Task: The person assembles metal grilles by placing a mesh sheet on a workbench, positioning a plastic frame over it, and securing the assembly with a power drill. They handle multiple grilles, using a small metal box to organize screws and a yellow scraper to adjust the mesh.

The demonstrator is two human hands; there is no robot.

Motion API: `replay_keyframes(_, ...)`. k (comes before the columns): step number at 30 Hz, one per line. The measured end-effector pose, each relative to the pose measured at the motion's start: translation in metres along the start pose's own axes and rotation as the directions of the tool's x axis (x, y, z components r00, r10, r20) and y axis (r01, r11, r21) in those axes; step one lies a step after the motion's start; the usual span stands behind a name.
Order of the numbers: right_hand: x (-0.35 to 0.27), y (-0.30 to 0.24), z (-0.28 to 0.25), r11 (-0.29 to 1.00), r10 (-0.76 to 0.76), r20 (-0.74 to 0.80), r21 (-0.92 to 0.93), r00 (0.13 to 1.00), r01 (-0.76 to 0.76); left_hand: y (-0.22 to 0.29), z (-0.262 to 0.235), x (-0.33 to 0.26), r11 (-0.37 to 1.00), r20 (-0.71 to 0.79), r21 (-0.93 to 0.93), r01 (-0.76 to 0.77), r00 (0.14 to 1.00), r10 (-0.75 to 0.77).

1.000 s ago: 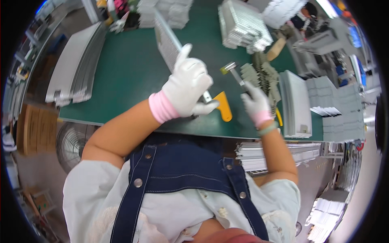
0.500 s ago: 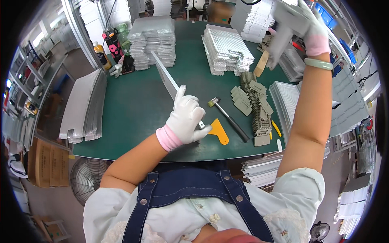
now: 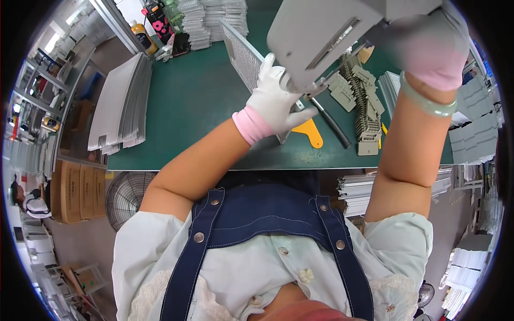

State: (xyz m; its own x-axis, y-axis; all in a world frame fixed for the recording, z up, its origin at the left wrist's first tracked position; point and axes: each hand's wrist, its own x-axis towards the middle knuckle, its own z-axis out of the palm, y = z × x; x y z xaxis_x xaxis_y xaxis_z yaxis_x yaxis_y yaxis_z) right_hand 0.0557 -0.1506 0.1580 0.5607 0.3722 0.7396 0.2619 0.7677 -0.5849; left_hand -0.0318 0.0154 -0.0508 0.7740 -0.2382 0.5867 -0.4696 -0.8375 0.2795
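Nearby: orange plastic scraper (image 3: 311, 134); black-handled mallet (image 3: 334, 125) partly hidden behind bulky grey tool (image 3: 321, 32)
Left white-gloved hand (image 3: 276, 101): gripping textured silver panel (image 3: 241, 53)
Right white-gloved hand (image 3: 431, 51): blurred, clasping tool

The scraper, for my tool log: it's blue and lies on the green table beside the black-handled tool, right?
The colour is wrong: the head view shows a yellow scraper, lying on the green table beside the black-handled tool.
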Motion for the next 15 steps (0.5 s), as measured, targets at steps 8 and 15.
replay_keyframes(8, -0.018, 0.015, -0.029, 0.937, 0.119, -0.112, 0.341, 0.987, -0.074, 0.002, 0.003, 0.002, 0.993, -0.116, 0.086, -0.08, 0.989, 0.09)
replay_keyframes(15, -0.028, 0.014, -0.014, 0.996, -0.088, 0.16, 0.009, 0.983, 0.088, 0.004, 0.003, 0.003, 0.998, -0.118, -0.007, -0.062, 0.991, 0.061)
